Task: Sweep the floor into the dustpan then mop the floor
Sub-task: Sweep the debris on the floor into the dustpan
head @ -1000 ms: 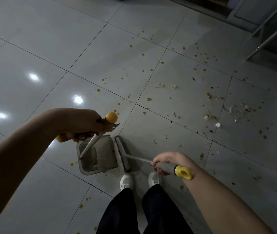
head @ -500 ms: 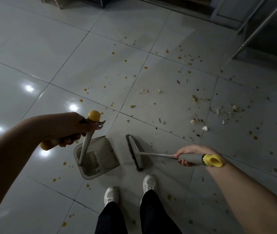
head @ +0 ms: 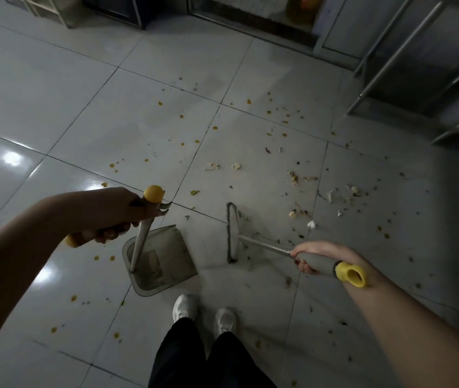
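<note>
Broom [head: 232, 233] in right hand [head: 320, 256], dustpan [head: 173, 254] held by left hand [head: 113, 211]

Head view — looking steeply down, floor [head: 110, 107] near.

Two grips are seen: the left grip [head: 110, 211] and the right grip [head: 317, 257]. One dustpan [head: 172, 253] is counted, and one broom [head: 232, 233]. Three yellow ends are counted on the handles: one knob [head: 154, 193], one tip [head: 71, 242] and one cap [head: 351, 274]. Two white shoes are seen, the left shoe [head: 184, 306] and the right shoe [head: 225, 320]. Two dark legs [head: 177, 357] are seen. On the floor [head: 54, 79], orange drops [head: 161, 103] and dirt bits [head: 236, 166] are spread, too many to be counted. A few metal bars [head: 390, 57] are seen; their number cannot be told.
</note>
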A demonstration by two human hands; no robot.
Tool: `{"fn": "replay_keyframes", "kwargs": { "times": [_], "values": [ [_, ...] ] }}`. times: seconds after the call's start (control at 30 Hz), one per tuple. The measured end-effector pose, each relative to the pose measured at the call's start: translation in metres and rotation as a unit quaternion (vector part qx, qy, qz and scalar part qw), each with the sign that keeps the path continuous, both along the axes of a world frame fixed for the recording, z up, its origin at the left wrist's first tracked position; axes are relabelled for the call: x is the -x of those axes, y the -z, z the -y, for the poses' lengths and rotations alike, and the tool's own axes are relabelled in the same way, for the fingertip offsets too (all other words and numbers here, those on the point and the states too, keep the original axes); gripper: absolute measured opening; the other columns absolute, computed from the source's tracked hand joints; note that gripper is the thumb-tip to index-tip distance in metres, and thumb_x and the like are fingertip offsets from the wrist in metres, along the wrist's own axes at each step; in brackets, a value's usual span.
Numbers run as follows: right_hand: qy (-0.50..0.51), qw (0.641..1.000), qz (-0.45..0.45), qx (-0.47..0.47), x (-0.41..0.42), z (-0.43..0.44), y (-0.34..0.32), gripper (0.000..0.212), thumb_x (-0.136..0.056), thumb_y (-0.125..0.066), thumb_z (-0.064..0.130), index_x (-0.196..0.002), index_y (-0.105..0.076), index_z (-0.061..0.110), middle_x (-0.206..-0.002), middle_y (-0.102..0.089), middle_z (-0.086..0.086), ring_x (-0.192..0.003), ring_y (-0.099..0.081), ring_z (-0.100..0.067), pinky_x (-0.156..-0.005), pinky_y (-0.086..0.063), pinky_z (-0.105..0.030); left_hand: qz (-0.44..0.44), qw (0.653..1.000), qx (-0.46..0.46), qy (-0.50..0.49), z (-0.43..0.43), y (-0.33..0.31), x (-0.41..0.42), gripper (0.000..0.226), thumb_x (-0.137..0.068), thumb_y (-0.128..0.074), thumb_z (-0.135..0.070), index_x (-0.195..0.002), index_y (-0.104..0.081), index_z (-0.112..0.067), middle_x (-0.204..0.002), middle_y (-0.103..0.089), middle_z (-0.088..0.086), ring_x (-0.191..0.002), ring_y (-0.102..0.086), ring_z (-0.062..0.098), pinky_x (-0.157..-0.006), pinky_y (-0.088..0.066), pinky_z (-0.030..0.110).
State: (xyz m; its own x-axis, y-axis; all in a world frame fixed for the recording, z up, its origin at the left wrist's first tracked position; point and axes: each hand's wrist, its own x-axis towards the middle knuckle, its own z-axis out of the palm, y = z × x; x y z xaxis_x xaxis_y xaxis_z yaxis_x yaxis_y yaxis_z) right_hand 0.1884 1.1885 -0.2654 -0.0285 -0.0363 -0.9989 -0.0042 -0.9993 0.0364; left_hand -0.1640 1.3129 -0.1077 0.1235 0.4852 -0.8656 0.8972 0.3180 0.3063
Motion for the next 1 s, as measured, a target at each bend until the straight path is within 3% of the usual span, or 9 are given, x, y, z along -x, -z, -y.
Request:
{"fn": "replay_keyframes", "kwargs": {
  "times": [0.23,0.37,0.53,0.6,0.7,0.83,1.0],
  "values": [
    [0.025,0.997,-0.073,-0.016,0.07,-0.069,-0.001,0.045,-0.099,-0.044,0.038,-0.067,-0.044,0.007,-0.037,-0.049,-0.002,-0.025,-0.047,-0.008,-0.03,-0.043,-0.014,0.012,1.0,-0.004,0.0,-0.039,-0.005,0.026,0.041,-0.089,-0.053,-0.042,-0.072,-0.049,-0.005,-0.045,-0.038,0.0,-0.038,-0.031,0.012,-0.04,-0.027,0.018],
    [0.059,0.99,-0.125,-0.02,0.118,-0.112,0.016,0.038,-0.1,-0.045,0.032,-0.072,-0.044,0.007,-0.041,-0.052,-0.004,-0.028,-0.05,-0.008,-0.033,-0.045,-0.014,0.017,1.0,0.006,0.007,-0.067,-0.004,0.037,0.042,-0.088,-0.055,-0.044,-0.072,-0.049,-0.005,-0.045,-0.038,-0.001,-0.036,-0.032,0.01,-0.039,-0.028,0.018],
    [0.072,0.988,-0.132,-0.039,0.149,-0.157,0.047,0.033,-0.1,-0.044,0.023,-0.07,-0.044,0.008,-0.041,-0.051,-0.003,-0.028,-0.049,-0.007,-0.032,-0.044,-0.013,0.024,0.999,0.037,0.023,-0.093,0.005,0.039,0.046,-0.069,-0.06,-0.051,-0.071,-0.048,-0.006,-0.044,-0.038,-0.002,-0.036,-0.032,0.01,-0.038,-0.029,0.018],
    [0.066,0.989,-0.122,-0.044,0.145,-0.163,0.057,0.031,-0.099,-0.044,0.022,-0.071,-0.044,0.008,-0.041,-0.051,-0.003,-0.028,-0.049,-0.008,-0.031,-0.044,-0.014,0.021,0.998,0.043,0.031,-0.098,0.01,0.037,0.045,-0.076,-0.059,-0.05,-0.071,-0.049,-0.006,-0.045,-0.038,-0.001,-0.037,-0.031,0.01,-0.039,-0.029,0.019],
    [0.092,0.99,-0.097,-0.046,0.118,-0.163,0.063,0.031,-0.1,-0.042,0.02,-0.071,-0.043,0.007,-0.04,-0.049,-0.004,-0.027,-0.048,-0.008,-0.031,-0.043,-0.014,0.015,0.999,0.046,0.025,-0.111,0.009,0.028,0.051,-0.059,-0.06,-0.056,-0.068,-0.049,-0.007,-0.043,-0.039,-0.001,-0.035,-0.032,0.01,-0.037,-0.029,0.018],
    [0.114,0.991,-0.065,-0.034,0.062,-0.152,0.058,0.033,-0.099,-0.047,0.021,-0.07,-0.047,0.005,-0.039,-0.049,-0.005,-0.026,-0.048,-0.01,-0.03,-0.043,-0.014,0.002,0.999,0.042,0.026,-0.126,0.009,0.007,0.04,-0.087,-0.055,-0.041,-0.068,-0.049,-0.007,-0.042,-0.039,-0.001,-0.035,-0.033,0.01,-0.04,-0.028,0.017],
    [0.133,0.991,-0.033,-0.012,-0.005,-0.137,0.045,0.032,-0.097,-0.05,0.022,-0.071,-0.049,0.003,-0.04,-0.051,-0.006,-0.025,-0.049,-0.011,-0.029,-0.043,-0.015,0.001,0.998,0.05,0.044,-0.131,0.005,-0.031,0.041,-0.089,-0.055,-0.042,-0.071,-0.047,-0.006,-0.042,-0.037,-0.002,-0.034,-0.031,0.01,-0.039,-0.028,0.015]
  ]
}}
